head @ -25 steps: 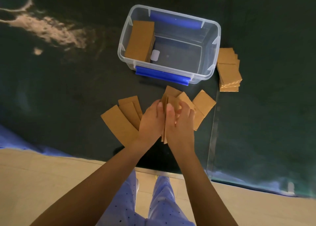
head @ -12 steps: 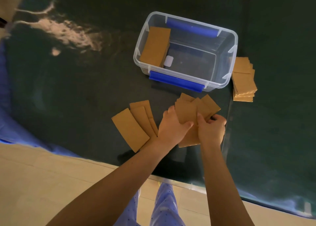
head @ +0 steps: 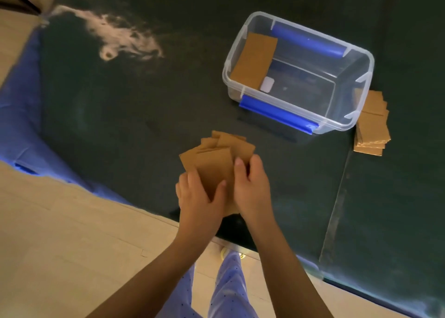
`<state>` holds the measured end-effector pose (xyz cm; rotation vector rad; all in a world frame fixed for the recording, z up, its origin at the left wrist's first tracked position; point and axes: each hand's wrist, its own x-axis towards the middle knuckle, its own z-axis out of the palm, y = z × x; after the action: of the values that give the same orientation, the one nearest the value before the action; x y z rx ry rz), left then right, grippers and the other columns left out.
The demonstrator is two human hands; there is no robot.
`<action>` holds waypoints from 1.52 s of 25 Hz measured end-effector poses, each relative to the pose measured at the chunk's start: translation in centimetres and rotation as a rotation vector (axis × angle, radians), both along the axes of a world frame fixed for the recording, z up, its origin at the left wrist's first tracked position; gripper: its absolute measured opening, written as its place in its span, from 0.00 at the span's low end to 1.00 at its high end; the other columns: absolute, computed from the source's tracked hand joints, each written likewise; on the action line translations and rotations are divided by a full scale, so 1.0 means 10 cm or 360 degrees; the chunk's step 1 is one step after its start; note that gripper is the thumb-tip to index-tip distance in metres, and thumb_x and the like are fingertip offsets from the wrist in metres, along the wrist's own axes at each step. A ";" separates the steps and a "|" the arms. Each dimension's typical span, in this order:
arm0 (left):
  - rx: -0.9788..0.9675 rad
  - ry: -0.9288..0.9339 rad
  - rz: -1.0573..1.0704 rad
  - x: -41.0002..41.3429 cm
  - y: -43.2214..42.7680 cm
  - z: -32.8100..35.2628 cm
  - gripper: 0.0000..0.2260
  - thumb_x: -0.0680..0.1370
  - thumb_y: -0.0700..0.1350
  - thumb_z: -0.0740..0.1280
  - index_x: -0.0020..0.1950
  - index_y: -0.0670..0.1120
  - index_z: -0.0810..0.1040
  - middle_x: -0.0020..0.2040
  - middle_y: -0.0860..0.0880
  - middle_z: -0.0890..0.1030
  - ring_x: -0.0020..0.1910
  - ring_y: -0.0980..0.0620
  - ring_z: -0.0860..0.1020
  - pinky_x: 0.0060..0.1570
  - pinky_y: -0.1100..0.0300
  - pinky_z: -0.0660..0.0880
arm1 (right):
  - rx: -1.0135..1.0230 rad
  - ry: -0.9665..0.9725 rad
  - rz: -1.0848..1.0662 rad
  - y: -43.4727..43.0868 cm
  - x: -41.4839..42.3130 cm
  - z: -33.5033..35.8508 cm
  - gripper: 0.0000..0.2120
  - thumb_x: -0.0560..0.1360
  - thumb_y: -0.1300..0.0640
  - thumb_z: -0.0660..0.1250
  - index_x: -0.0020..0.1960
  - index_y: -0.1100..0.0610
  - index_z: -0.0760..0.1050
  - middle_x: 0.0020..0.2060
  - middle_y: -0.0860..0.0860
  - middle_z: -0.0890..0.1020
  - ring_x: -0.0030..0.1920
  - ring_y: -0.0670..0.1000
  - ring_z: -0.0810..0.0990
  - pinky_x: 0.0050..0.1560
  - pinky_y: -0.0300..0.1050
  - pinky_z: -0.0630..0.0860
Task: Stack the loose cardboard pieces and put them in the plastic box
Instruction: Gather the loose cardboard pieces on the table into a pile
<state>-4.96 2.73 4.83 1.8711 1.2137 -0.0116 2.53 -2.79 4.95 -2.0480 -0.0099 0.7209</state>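
A dark mat (head: 149,115) covers the work surface, edged by blue sheeting (head: 21,105) and, nearer the person, pale flooring (head: 60,233). On it, up and to the right of the hands, sits the clear plastic box (head: 361,81) with blue clip handles on its two long sides, lid off and mouth open, evidently left so pieces can be dropped straight in. One stack of cardboard (head: 255,59) already stands in the box, leaning against its left end wall, which leaves most of the floor free for more. A second neat pile (head: 372,125) lies on the mat just beside the box's right end, outside it, seemingly waiting its turn. Closer in, a person standing at the mat's near edge holds a fanned bundle of loose cardboard pieces (head: 216,163) between both hands, low over the mat and well apart from the box. The left hand (head: 197,197) grips the bundle's near left corner, thumb across the top sheet; the right hand (head: 252,185) clasps the right edge, fingers curled round it. The pieces are still splayed at their far ends, so the two-sided hold looks meant for squaring them into one even stack before they go in. No loose pieces show on the mat around the hands.
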 end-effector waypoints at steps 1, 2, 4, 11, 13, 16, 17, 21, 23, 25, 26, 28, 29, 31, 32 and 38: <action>0.0051 0.0082 0.0033 -0.01 0.07 -0.03 0.22 0.76 0.50 0.66 0.66 0.45 0.63 0.63 0.45 0.67 0.62 0.46 0.66 0.61 0.49 0.68 | -0.0105 -0.0086 0.0122 0.13 -0.01 -0.03 0.08 0.81 0.56 0.57 0.44 0.54 0.69 0.44 0.50 0.73 0.45 0.46 0.72 0.46 0.31 0.68; 0.0074 0.0159 0.0036 0.01 0.11 -0.07 0.22 0.76 0.50 0.65 0.66 0.45 0.63 0.66 0.44 0.65 0.63 0.46 0.65 0.62 0.50 0.66 | -0.0254 -0.0211 0.0214 0.20 0.00 -0.07 0.08 0.81 0.54 0.57 0.49 0.57 0.71 0.51 0.53 0.73 0.51 0.49 0.70 0.53 0.39 0.69; 0.0031 0.0211 0.0049 0.04 0.19 -0.14 0.23 0.76 0.50 0.65 0.67 0.44 0.63 0.69 0.44 0.63 0.65 0.45 0.64 0.63 0.51 0.65 | -0.0470 -0.0381 0.0279 0.30 0.01 -0.15 0.12 0.81 0.53 0.56 0.57 0.59 0.72 0.60 0.56 0.71 0.59 0.53 0.68 0.60 0.47 0.67; -0.0235 0.0079 0.0207 0.04 0.31 -0.22 0.30 0.75 0.48 0.67 0.73 0.50 0.56 0.72 0.47 0.61 0.67 0.45 0.65 0.64 0.48 0.68 | -0.0472 -0.0370 0.0155 0.32 0.00 -0.29 0.19 0.80 0.53 0.57 0.70 0.56 0.64 0.67 0.57 0.68 0.66 0.55 0.65 0.64 0.52 0.66; -0.0341 0.0039 0.0293 0.02 0.32 -0.20 0.30 0.76 0.46 0.67 0.73 0.51 0.55 0.73 0.48 0.60 0.68 0.46 0.66 0.65 0.46 0.69 | -0.0498 -0.0389 0.0097 0.28 -0.05 -0.29 0.21 0.80 0.52 0.59 0.70 0.57 0.63 0.67 0.57 0.68 0.65 0.55 0.66 0.62 0.52 0.67; -0.0485 -0.0067 0.0428 0.01 0.35 -0.17 0.30 0.76 0.45 0.66 0.74 0.50 0.55 0.72 0.49 0.61 0.66 0.48 0.68 0.60 0.53 0.70 | -0.0451 -0.0304 0.0120 0.27 -0.12 -0.29 0.26 0.77 0.50 0.63 0.71 0.58 0.61 0.68 0.58 0.66 0.65 0.56 0.66 0.62 0.54 0.69; -0.0531 -0.0115 0.0454 0.01 0.35 -0.16 0.29 0.76 0.44 0.66 0.74 0.50 0.56 0.72 0.49 0.62 0.65 0.48 0.70 0.58 0.54 0.71 | -0.0429 -0.0248 0.0139 0.28 -0.15 -0.29 0.28 0.76 0.50 0.65 0.72 0.58 0.60 0.68 0.58 0.65 0.66 0.56 0.66 0.63 0.54 0.70; -0.0559 -0.0061 0.0423 0.07 0.35 -0.15 0.25 0.78 0.45 0.63 0.73 0.49 0.58 0.71 0.47 0.65 0.63 0.45 0.72 0.58 0.51 0.73 | -0.0375 -0.0097 0.0135 0.31 -0.20 -0.30 0.33 0.73 0.51 0.70 0.73 0.57 0.59 0.68 0.56 0.66 0.66 0.56 0.69 0.63 0.53 0.70; -0.0515 0.0037 0.0347 0.08 0.37 -0.17 0.24 0.79 0.46 0.61 0.73 0.50 0.58 0.70 0.47 0.65 0.63 0.45 0.71 0.58 0.50 0.72 | -0.0354 -0.0008 0.0138 0.30 -0.17 -0.32 0.35 0.73 0.51 0.71 0.73 0.57 0.58 0.68 0.56 0.66 0.66 0.57 0.69 0.61 0.51 0.71; -0.0499 0.0077 0.0234 0.08 0.39 -0.20 0.21 0.79 0.47 0.60 0.71 0.50 0.61 0.68 0.46 0.68 0.60 0.45 0.72 0.60 0.49 0.73 | -0.0333 0.0075 0.0140 0.28 -0.14 -0.33 0.33 0.72 0.51 0.71 0.72 0.57 0.60 0.66 0.56 0.67 0.62 0.56 0.71 0.55 0.48 0.72; -0.0496 0.0058 0.0190 0.07 0.39 -0.20 0.19 0.79 0.47 0.60 0.70 0.50 0.63 0.66 0.46 0.70 0.59 0.46 0.72 0.59 0.48 0.73 | -0.0310 0.0088 0.0143 0.27 -0.13 -0.33 0.30 0.73 0.51 0.70 0.70 0.56 0.62 0.64 0.55 0.67 0.59 0.54 0.72 0.51 0.45 0.71; -0.0459 0.0007 0.0135 0.07 0.38 -0.21 0.18 0.78 0.48 0.59 0.69 0.51 0.64 0.65 0.47 0.68 0.58 0.47 0.71 0.58 0.50 0.72 | -0.0219 0.0058 0.0139 0.24 -0.14 -0.33 0.24 0.74 0.52 0.69 0.66 0.55 0.65 0.56 0.50 0.66 0.52 0.49 0.73 0.43 0.36 0.68; -0.0424 -0.0010 0.0119 0.06 0.37 -0.21 0.19 0.78 0.48 0.59 0.69 0.52 0.63 0.65 0.48 0.67 0.58 0.48 0.70 0.58 0.51 0.72 | -0.0164 0.0029 0.0131 0.23 -0.15 -0.33 0.22 0.74 0.54 0.68 0.65 0.54 0.65 0.54 0.48 0.65 0.48 0.45 0.73 0.39 0.30 0.67; -0.0373 -0.0067 0.0123 0.06 0.32 -0.20 0.20 0.79 0.49 0.60 0.70 0.54 0.61 0.65 0.49 0.65 0.56 0.52 0.69 0.55 0.55 0.71 | -0.0067 -0.0011 0.0110 0.19 -0.20 -0.32 0.21 0.76 0.55 0.67 0.66 0.53 0.64 0.53 0.45 0.63 0.42 0.39 0.71 0.30 0.24 0.70; -0.0375 -0.0109 0.0155 0.06 0.28 -0.19 0.21 0.79 0.49 0.60 0.70 0.54 0.61 0.66 0.49 0.65 0.55 0.53 0.69 0.52 0.57 0.70 | -0.0035 -0.0019 0.0107 0.16 -0.22 -0.31 0.22 0.76 0.56 0.66 0.68 0.52 0.63 0.54 0.44 0.63 0.41 0.36 0.70 0.30 0.21 0.70; -0.0445 -0.0295 0.0078 0.22 -0.04 -0.08 0.23 0.79 0.50 0.61 0.73 0.55 0.59 0.67 0.51 0.70 0.55 0.56 0.72 0.52 0.61 0.70 | 0.0322 0.0002 0.0044 -0.27 -0.21 -0.18 0.29 0.78 0.61 0.62 0.74 0.48 0.54 0.66 0.44 0.68 0.56 0.36 0.72 0.50 0.21 0.72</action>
<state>-2.74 2.34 3.98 1.5630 1.0707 0.0179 0.39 -5.51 3.15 -1.8572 -0.1063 0.7090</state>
